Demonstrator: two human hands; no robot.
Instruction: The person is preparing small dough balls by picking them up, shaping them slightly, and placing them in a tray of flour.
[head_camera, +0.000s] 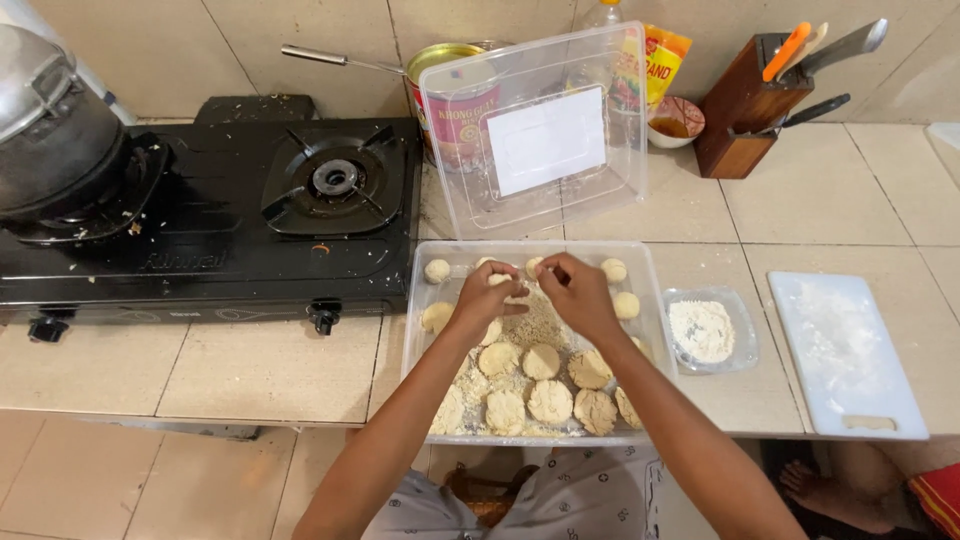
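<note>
While both my hands meet over the far half of the clear plastic tub, my left hand and my right hand have their fingertips pinched together on one small breaded piece between them, held just above the crumbs so that what falls off stays inside the tub. Flat coated patties lie near my body in the tub; I count about eight of them, though some are partly hidden by my arms. Round uncoated balls sit along the far wall and the sides, about six visible. One small tray of white flour stands just beside the tub on the right, and one white cutting board lies further right. The tub lid leans upright behind, out of the way.
</note>
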